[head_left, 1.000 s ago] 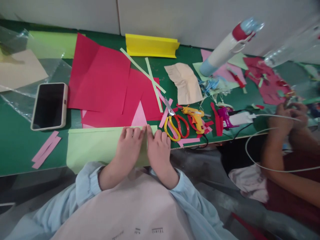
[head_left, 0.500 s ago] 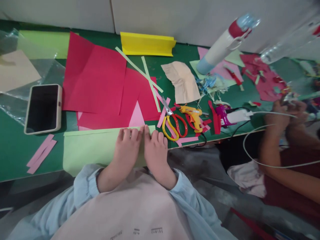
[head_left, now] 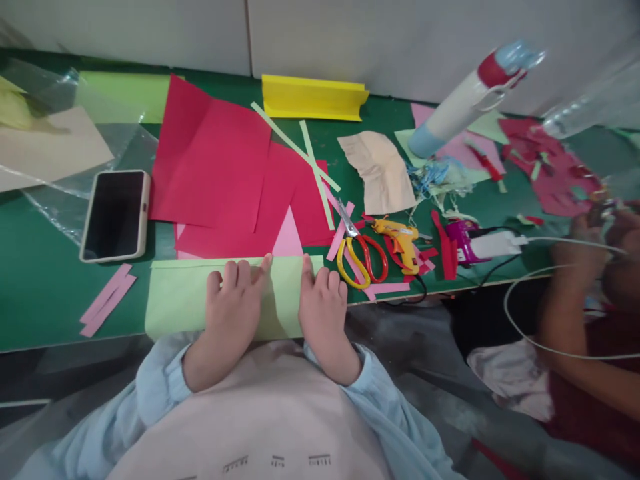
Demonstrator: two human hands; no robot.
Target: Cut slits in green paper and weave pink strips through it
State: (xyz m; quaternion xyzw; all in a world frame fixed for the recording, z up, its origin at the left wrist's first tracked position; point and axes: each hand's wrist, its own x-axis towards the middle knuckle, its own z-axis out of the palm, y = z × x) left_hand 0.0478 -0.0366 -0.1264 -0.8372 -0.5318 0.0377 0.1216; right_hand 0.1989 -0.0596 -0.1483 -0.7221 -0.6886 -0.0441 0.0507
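A light green paper sheet (head_left: 175, 300) lies along the table's front edge, with a narrow strip folded over at its far edge. My left hand (head_left: 233, 310) is on the sheet, its index fingertip pressing the fold and the other fingers curled. Near the sheet's right end, my right hand (head_left: 324, 313) presses the same fold with its index finger, the rest bent in. Both thumbs are hidden. Just beyond the fold are red paper sheets (head_left: 210, 167) and a pink paper piece (head_left: 289, 237). Scissors (head_left: 363, 250) with yellow and red handles lie right of my right hand.
A phone (head_left: 116, 215) and pink strips (head_left: 107, 300) lie left. Right of the scissors are a yellow glue gun (head_left: 400, 241) and a purple device with a white plug (head_left: 463, 243). A bottle (head_left: 460, 100) stands behind. Another person's hands (head_left: 580, 247) work at far right.
My left hand has slid left along the fold, opening a gap between the two index fingers. My right hand stays at the same part of the sheet. The whole view has shifted slightly.
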